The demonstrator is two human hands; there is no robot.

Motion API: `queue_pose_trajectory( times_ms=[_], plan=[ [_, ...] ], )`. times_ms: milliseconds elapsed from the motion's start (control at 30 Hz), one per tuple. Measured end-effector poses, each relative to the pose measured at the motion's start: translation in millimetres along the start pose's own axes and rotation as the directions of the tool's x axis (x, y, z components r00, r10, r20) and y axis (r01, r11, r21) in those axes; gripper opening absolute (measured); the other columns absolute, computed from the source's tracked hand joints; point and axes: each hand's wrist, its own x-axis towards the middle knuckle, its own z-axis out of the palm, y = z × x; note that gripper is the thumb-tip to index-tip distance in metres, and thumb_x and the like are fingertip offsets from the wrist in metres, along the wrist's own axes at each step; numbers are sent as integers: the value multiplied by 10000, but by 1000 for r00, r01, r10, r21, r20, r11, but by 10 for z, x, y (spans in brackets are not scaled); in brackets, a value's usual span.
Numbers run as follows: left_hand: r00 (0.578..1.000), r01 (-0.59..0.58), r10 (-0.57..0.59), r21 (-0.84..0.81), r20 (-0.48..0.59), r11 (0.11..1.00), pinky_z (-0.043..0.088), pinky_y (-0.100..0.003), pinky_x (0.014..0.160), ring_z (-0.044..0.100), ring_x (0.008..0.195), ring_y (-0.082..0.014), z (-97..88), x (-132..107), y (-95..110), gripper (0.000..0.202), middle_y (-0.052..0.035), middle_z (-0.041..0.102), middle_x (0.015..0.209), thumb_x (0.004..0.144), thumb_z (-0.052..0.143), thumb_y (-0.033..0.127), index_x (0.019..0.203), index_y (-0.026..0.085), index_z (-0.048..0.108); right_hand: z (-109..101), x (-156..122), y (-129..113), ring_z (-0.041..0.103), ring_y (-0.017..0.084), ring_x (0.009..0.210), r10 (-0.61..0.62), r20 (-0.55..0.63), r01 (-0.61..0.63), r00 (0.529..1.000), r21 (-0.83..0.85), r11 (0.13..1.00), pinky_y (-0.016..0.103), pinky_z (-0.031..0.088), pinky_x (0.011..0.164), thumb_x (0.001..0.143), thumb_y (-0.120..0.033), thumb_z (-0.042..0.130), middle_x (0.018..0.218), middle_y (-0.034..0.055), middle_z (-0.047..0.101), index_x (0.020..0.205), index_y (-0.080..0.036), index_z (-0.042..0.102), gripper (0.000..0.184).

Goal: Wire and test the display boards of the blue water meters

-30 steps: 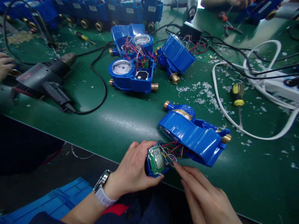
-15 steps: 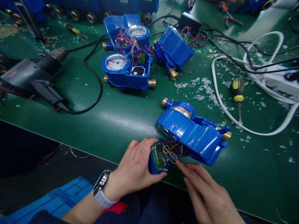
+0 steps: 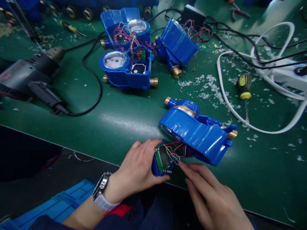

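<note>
LCD circuit board [image 3: 163, 157] gripped by left hand [image 3: 139, 165] between fingers and thumb at near edge of green table [image 3: 120, 127]; coloured wires [image 3: 173, 154] led toward tipped blue water meter [image 3: 195, 132]; right hand [image 3: 212, 195] positioned at wires; whether any are pinched cannot be told.

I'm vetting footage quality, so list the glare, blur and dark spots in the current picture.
Head view, centre: bright glare on the green tabletop, left of the nearest blue water meter, whose casing carries glossy highlights; head view, upper left: brass fittings look soft; head view, lower left: the floor sits in deep shadow; head view, near the left hand: dark, unreadable LCD.
</note>
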Motion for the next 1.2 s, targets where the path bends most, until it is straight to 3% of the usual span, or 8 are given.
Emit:
queue_pose_trajectory(
  times_ms=[133, 300, 667, 833, 1000, 1200],
  plan=[
    [1000, 10, -11, -36, -18, 999, 490, -443, 731, 656, 883, -289, 5, 23, -1, 708, -122, 649, 1062, 659, 794, 398, 1199, 151, 409, 11, -3, 26, 700, 189, 896, -4, -30, 3, 1000, -62, 998, 257, 624, 660, 943, -60, 403, 1158, 115, 600, 1390, -166, 439, 461],
    [999, 17, -18, -48, -31, 999, 489, -432, 718, 658, 872, -277, 38, 28, -14, 645, -114, 648, 1048, 688, 754, 398, 1184, 156, 420, -19, -19, 30, 701, 174, 886, -26, -48, 24, 999, -42, 999, 242, 616, 691, 943, -55, 409, 1162, 111, 610, 1377, -163, 453, 449],
    [999, 29, -27, -29, 45, 999, 473, -470, 777, 636, 958, -323, -16, 23, 4, 825, -149, 633, 1120, 636, 805, 500, 1245, 160, 365, -41, -1, -12, 722, 205, 817, -39, 34, 44, 999, -145, 989, 286, 628, 585, 896, -24, 373, 1140, 136, 641, 1343, -116, 493, 472],
    [998, 34, -32, -30, 61, 999, 469, -473, 788, 633, 956, -316, -37, 18, 36, 739, -172, 615, 1163, 701, 728, 389, 1280, 128, 351, -89, -5, -21, 722, 196, 815, -29, 62, 37, 998, -134, 990, 277, 630, 621, 889, -26, 378, 1159, 133, 646, 1343, -110, 498, 477],
    [997, 71, -69, -50, 42, 996, 474, -440, 736, 645, 876, -283, -29, 32, 40, 610, -110, 644, 1035, 708, 677, 355, 1217, 147, 414, -108, -14, -30, 721, 200, 842, -20, 61, 27, 998, -110, 994, 291, 632, 650, 900, -35, 373, 1160, 126, 653, 1334, -107, 509, 461],
    [997, 61, -59, -50, 40, 997, 484, -444, 733, 654, 859, -276, -31, 46, 35, 590, -104, 653, 1042, 694, 690, 340, 1192, 146, 439, -122, 25, -23, 721, 208, 848, -30, 73, 40, 997, -137, 990, 290, 633, 640, 893, -33, 372, 1156, 129, 660, 1330, -107, 517, 467]
  ],
)
